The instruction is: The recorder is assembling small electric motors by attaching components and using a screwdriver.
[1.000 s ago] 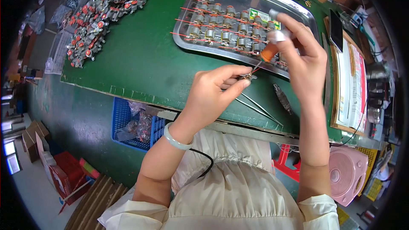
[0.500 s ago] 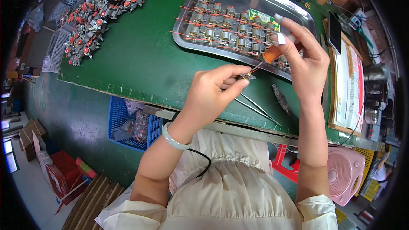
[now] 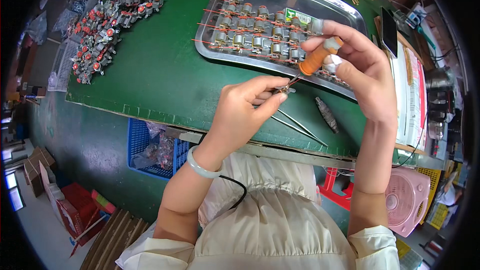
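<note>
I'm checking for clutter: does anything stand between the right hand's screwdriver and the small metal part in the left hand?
Nothing visible does. The orange-handled screwdriver in the right hand slants down toward the small metal part pinched in the left hand; whether the two touch is too small to tell.

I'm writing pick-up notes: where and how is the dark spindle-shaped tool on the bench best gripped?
I'd pinch the dark tool across its thick middle, coming from its right: it lies flat, both ends taper, and the thin metal prongs lie on its left.
</note>
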A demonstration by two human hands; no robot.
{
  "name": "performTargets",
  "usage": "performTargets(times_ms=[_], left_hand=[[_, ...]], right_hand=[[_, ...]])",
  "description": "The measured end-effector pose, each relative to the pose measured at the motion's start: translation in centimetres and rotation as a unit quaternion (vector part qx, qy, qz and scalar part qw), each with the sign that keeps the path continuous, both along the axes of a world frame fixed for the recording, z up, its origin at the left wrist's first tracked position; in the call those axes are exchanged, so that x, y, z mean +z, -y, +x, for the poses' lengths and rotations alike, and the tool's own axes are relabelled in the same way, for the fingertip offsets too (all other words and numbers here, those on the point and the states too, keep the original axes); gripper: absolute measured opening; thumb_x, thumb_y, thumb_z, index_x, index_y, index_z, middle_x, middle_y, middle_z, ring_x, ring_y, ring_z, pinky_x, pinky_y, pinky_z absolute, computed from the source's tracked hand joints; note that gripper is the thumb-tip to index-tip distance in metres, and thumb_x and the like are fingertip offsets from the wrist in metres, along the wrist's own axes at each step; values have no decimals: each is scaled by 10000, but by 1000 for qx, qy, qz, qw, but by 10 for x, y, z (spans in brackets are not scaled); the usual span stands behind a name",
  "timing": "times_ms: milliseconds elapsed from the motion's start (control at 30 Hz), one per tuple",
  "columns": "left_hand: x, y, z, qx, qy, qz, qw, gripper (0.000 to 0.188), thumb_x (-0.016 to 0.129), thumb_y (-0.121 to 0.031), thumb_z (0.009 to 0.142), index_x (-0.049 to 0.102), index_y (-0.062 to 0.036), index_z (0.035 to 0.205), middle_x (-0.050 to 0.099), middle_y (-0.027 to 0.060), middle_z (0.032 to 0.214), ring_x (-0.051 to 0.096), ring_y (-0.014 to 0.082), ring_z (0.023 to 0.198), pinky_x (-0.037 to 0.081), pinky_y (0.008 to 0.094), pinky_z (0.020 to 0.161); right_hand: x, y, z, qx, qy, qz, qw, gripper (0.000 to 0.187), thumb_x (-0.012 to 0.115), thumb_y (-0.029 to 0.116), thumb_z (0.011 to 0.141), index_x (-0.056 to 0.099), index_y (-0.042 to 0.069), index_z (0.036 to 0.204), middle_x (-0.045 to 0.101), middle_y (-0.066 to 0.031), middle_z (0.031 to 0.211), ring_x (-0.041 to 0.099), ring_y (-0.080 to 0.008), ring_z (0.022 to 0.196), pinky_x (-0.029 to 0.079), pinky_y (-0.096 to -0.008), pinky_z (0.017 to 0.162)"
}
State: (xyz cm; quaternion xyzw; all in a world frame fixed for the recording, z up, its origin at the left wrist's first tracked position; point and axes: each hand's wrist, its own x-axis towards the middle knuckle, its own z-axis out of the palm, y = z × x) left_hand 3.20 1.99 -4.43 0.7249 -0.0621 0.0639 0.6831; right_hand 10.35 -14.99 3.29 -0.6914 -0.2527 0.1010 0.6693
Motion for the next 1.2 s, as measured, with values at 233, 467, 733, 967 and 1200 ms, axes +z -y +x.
performTargets(times_ms=[233,467,733,967,1200], left_hand=[[6,1,1,-13,-23,9,1000,235,627,6,761,610,16,995,642,66,884,607,93,769,503,222,713],[3,-1,0,-14,3,24,1000,242,622,10,765,593,35,1004,633,85,924,613,116,797,501,227,721],[23,-3,-1,-55,-73,-241,966,278,491,-67,878,495,51,1130,582,114,1005,610,194,857,513,278,733],[33,-1,-4,-108,-144,-291,940,279,430,-114,911,485,47,1132,597,136,949,633,224,787,534,281,684],[36,3,-7,-123,-155,-289,937,283,411,-113,915,473,59,1131,599,156,958,638,243,774,544,276,657]], right_hand=[[-14,-15,12,-121,-23,-103,987,272,674,277,753,551,46,678,584,-40,572,548,-51,553,374,-183,464],[-15,-14,-8,-157,-48,49,985,263,637,228,782,483,37,689,593,-77,646,601,-113,633,465,-223,537],[-26,5,-48,-68,-266,86,958,184,596,86,805,483,19,933,492,3,611,419,-52,416,329,-199,354],[-30,-9,-57,-93,-322,175,926,156,574,102,827,524,17,948,435,1,544,357,-56,393,343,-215,374],[-33,-11,-61,-105,-279,248,922,118,564,85,832,522,42,933,431,-3,542,356,-59,408,336,-212,373]])
